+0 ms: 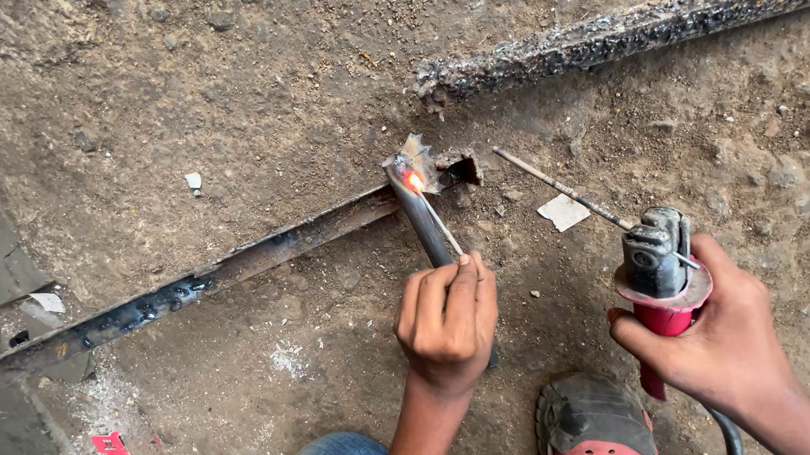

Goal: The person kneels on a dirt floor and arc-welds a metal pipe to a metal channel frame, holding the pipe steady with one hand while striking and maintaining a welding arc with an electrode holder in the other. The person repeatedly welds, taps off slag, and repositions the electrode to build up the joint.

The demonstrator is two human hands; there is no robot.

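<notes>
While gripped by left hand (446,320), steel bar (421,216) points up-left, glowing tip.

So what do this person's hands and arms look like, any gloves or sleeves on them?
Both are bare: the left hand and the right hand wear no gloves, and no sleeves, rings or wristbands show on the forearms as far as the picture's lower edge.

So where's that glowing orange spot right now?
The glowing spot sits at centre frame, at the far tip of the short bar in the left hand, where it meets the long steel strip.
</notes>
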